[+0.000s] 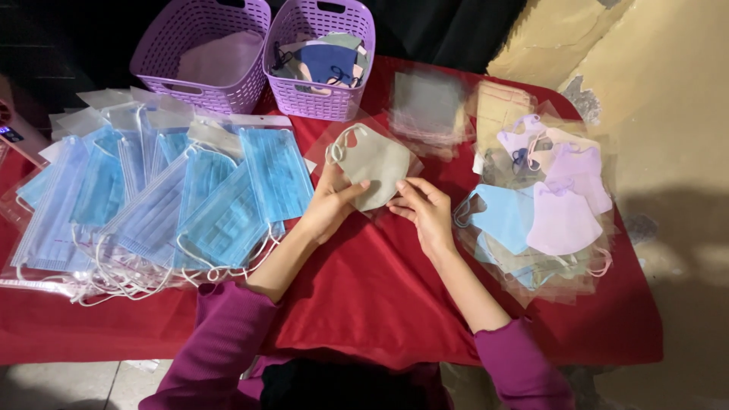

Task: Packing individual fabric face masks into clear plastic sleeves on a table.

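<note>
1. The left hand (328,203) is holding a grey-green face mask (373,167) at its lower left edge, with the thumb lying on top of the mask.
2. The right hand (425,209) is pinching the same mask at its lower right edge with the fingertips.
3. The mask is sitting inside a see-through plastic sleeve (323,144), and its white ear loop (339,146) is curling at the top left.
4. The mask is lying in the middle of the red tablecloth (380,288), just in front of the two baskets.
5. Both arms are wearing purple sleeves (220,334).
6. To the left of the hands, a big spread of blue flat masks (220,205) in clear bags is lying on the cloth, with white strings (137,277) hanging out at the front.
7. To the right of the hands, a pile of shaped masks (554,212) in clear bags is resting, in light blue, pale purple and cream.
8. At the back, a stack of empty clear bags (427,106) is lying near the right basket.
9. The left purple basket (199,76) is holding something pale.
10. The right purple basket (315,95) is holding dark blue and grey masks.
</note>
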